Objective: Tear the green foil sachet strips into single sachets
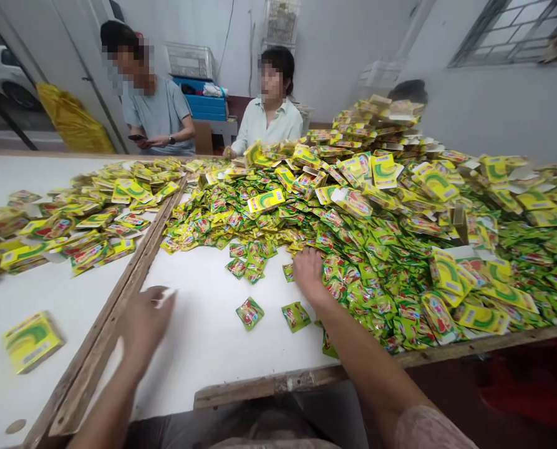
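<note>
My right hand (309,271) reaches forward onto the edge of a big heap of small green and yellow sachets (381,262) on the white table (203,337); its fingers are curled down among them, and what they grip is hidden. My left hand (142,324) hovers over the table's left edge, smeared by motion, fingers loosely apart with nothing seen in them. Two loose sachets (249,312) (295,315) lie on the bare table between my hands. A folded yellow box (32,341) sits on the left table.
Flat yellow cartons (390,168) are piled over the back and right of the heap. More cartons (86,218) cover the left table. A wooden rail (133,274) divides the two tables. Two people sit at the far side; one holds a phone.
</note>
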`<state>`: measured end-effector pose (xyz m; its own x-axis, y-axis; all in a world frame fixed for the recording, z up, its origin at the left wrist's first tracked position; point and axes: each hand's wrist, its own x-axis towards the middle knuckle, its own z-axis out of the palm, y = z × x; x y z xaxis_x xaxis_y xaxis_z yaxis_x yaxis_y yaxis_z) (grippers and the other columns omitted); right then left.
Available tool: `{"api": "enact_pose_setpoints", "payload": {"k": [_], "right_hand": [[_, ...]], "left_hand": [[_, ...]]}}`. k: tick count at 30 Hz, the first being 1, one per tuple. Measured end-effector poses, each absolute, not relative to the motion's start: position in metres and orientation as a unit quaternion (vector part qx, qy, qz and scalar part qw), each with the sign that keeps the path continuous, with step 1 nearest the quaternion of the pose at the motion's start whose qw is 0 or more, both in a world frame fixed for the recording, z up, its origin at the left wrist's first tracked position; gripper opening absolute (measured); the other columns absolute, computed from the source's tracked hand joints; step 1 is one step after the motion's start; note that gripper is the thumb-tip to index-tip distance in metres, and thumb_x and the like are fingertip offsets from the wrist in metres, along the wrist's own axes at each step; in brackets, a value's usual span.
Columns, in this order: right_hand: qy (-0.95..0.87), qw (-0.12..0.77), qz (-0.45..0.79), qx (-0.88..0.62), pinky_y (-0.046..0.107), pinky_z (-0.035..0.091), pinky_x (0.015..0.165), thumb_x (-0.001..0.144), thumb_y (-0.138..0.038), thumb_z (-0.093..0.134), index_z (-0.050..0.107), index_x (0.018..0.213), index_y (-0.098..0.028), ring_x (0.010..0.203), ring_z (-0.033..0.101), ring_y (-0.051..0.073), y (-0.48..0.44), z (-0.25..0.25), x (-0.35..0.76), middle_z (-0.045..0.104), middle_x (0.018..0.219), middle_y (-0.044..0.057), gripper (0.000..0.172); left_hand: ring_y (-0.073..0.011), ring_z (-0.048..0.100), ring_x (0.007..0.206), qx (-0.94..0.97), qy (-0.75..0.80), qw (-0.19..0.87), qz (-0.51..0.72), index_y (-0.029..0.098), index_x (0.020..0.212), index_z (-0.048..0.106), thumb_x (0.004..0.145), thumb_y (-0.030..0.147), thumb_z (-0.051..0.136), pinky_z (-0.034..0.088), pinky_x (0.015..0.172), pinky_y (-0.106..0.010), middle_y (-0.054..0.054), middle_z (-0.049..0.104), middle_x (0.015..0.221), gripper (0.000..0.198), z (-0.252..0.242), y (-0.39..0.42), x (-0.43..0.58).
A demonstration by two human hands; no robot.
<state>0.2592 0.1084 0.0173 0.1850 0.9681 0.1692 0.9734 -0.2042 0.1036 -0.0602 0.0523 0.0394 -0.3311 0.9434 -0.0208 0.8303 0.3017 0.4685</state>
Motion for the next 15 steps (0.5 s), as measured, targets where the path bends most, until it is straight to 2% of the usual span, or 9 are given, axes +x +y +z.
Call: {"api": "enact_pose_setpoints", "payload": {"k": [4, 7, 9, 11, 13, 15], "right_hand": [[-0.648, 0.015, -0.1, -0.755, 0.037, 0.035, 0.08, 0.08, -0.003, 0.042, 0.066, 0.088, -0.005, 0.092, 0.055, 0.027, 0.109, 0.03, 0.266, 0.064, 0.091, 0.02, 0.025], [-0.664, 0.117, -0.071, -0.736, 0.036, 0.037, 0.078, 0.082, -0.011, 0.041, 0.063, 0.091, -0.01, 0.089, 0.056, 0.026, 0.095, 0.031, 0.266, 0.064, 0.091, 0.016, 0.023], [-0.661, 0.226, 0.019, -0.716, 0.033, 0.04, 0.073, 0.082, -0.017, 0.041, 0.06, 0.094, -0.015, 0.081, 0.057, 0.022, 0.081, 0.023, 0.261, 0.065, 0.085, 0.011, 0.022], [-0.635, 0.316, 0.161, -0.686, 0.029, 0.043, 0.065, 0.082, -0.023, 0.04, 0.056, 0.094, -0.019, 0.071, 0.058, 0.018, 0.068, 0.009, 0.254, 0.063, 0.078, 0.005, 0.021], [-0.585, 0.368, 0.299, -0.658, 0.026, 0.045, 0.059, 0.08, -0.029, 0.04, 0.053, 0.09, -0.02, 0.067, 0.058, 0.016, 0.058, -0.006, 0.246, 0.061, 0.075, 0.002, 0.019], [-0.534, 0.384, 0.38, -0.65, 0.025, 0.045, 0.055, 0.079, -0.033, 0.04, 0.052, 0.088, -0.02, 0.066, 0.058, 0.016, 0.053, -0.018, 0.24, 0.06, 0.075, 0.002, 0.019]], "left_hand": [[-0.0248, 0.059, 0.087, 0.662, 0.716, 0.17, 0.141, 0.017, 0.091, 0.063, 0.082, 0.048, 0.046, 0.042, 0.07, -0.031, -0.009, 0.065, 0.089, 0.037, 0.022, 0.054, 0.009], [-0.0269, 0.054, 0.095, 0.718, 0.664, 0.175, 0.113, 0.016, 0.094, 0.061, 0.074, 0.051, 0.057, 0.041, 0.075, -0.031, -0.012, 0.061, 0.095, 0.041, 0.01, 0.055, 0.039], [-0.0268, 0.053, 0.096, 0.74, 0.636, 0.195, 0.097, 0.016, 0.09, 0.06, 0.072, 0.046, 0.062, 0.04, 0.074, -0.03, -0.012, 0.059, 0.098, 0.035, 0.006, 0.055, 0.052], [-0.0249, 0.054, 0.091, 0.739, 0.625, 0.235, 0.091, 0.017, 0.085, 0.058, 0.071, 0.038, 0.065, 0.039, 0.069, -0.029, -0.01, 0.061, 0.093, 0.025, 0.004, 0.056, 0.057], [-0.0222, 0.057, 0.08, 0.71, 0.635, 0.285, 0.106, 0.019, 0.086, 0.056, 0.071, 0.032, 0.065, 0.036, 0.062, -0.027, -0.006, 0.063, 0.082, 0.021, 0.001, 0.056, 0.056], [-0.0196, 0.058, 0.069, 0.667, 0.654, 0.325, 0.147, 0.021, 0.089, 0.056, 0.069, 0.029, 0.067, 0.034, 0.057, -0.026, -0.001, 0.063, 0.07, 0.024, -0.002, 0.055, 0.049]]}}
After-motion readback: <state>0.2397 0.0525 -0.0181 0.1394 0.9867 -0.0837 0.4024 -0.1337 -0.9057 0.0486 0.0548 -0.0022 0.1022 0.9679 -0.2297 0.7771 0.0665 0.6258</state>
